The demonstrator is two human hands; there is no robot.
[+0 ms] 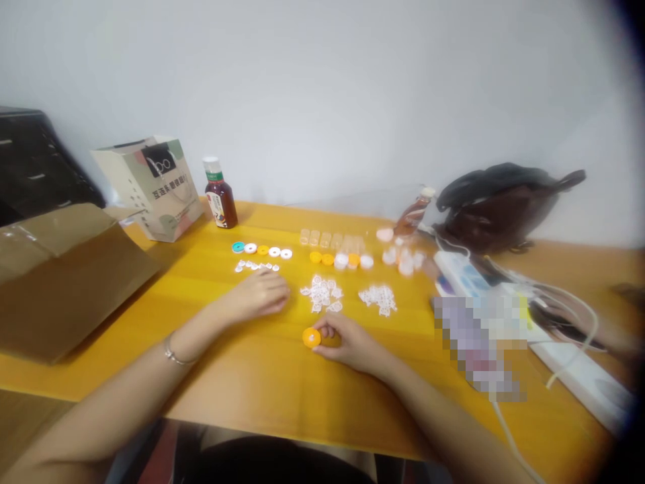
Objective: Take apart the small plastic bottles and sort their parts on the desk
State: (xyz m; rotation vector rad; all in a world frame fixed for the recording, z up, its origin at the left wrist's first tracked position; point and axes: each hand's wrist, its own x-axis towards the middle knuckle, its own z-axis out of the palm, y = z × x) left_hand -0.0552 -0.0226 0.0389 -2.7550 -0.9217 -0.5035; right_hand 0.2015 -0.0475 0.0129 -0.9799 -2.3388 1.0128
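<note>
My right hand [345,341] pinches a round orange cap [311,337] by its edge, just above the front of the table. A small pale spot shows at the cap's middle. My left hand [259,292] is closed, fingers curled downward, and whatever it may hold is hidden. Just beyond it lies a row of small white pieces [246,266]. Behind those runs a row of round caps [263,250] in teal, white and orange. Two heaps of clear-white plastic pieces, a larger one [321,292] and a smaller one [379,299], lie beyond my right hand.
Clear little containers [326,240] stand behind a second row of orange and white caps [341,261]. A dark bottle [220,195], a paper bag [168,191] and a cardboard box [75,282] are left. Right are another bottle [412,216], a black bag [498,205] and a power strip [584,380].
</note>
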